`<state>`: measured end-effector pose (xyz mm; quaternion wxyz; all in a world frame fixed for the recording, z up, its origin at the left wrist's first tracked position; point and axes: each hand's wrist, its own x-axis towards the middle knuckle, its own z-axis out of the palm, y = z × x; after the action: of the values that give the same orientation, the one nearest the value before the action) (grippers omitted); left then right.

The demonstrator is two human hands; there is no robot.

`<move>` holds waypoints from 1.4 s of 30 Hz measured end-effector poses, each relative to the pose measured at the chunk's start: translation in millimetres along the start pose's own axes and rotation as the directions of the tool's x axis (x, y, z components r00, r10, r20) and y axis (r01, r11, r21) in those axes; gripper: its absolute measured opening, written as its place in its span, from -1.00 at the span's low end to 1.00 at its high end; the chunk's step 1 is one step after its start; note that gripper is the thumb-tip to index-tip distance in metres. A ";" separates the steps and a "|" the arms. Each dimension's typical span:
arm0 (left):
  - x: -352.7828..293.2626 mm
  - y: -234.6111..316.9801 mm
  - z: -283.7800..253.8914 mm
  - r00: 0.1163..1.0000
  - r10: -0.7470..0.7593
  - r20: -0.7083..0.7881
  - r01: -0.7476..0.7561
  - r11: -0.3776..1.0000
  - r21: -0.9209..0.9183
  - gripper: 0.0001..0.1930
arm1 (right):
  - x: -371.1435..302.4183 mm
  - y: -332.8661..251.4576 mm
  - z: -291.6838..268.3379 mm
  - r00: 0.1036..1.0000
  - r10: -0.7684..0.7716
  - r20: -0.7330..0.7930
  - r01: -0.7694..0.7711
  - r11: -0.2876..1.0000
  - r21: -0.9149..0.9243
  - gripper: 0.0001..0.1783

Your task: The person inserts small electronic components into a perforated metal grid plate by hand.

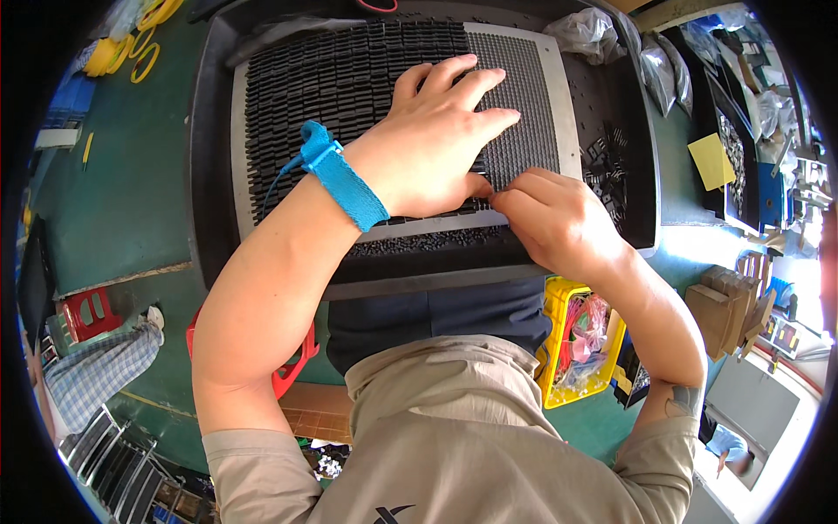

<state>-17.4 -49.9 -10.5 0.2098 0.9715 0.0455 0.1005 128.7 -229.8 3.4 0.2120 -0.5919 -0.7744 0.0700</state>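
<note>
A grey metal plate (566,113) with a fine grid of holes or pins lies in a large black tray (644,175). Rows of small black parts (305,105) cover its left and middle; the right side shows the bare grid. My left hand (436,144), with a blue wrist strap (345,179), rests over the rows, fingers spread and thumb pointing to my right hand's fingertips. My right hand (559,214) is closed in a pinch at the plate's near edge, beside that thumb. Whatever its fingers hold is hidden.
Tiny loose black pieces (428,242) lie along the tray's near side, and more black parts (607,166) at its right. Clear plastic bags (589,35) sit at the tray's far right corner. A yellow crate (552,384) stands below right, and a red stool (301,358) below left.
</note>
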 end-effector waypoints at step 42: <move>1.3 -2.9 -5.1 1.000 0.022 0.023 -0.022 1.000 0.019 -0.19 | 2.5 -0.2 4.9 0.998 0.061 -0.033 -0.061 0.998 -0.014 -0.84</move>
<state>-17.3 -45.0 -6.9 0.2001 0.9749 0.0333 0.0914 126.0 -226.9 -0.3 0.2180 -0.6180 -0.7529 0.0610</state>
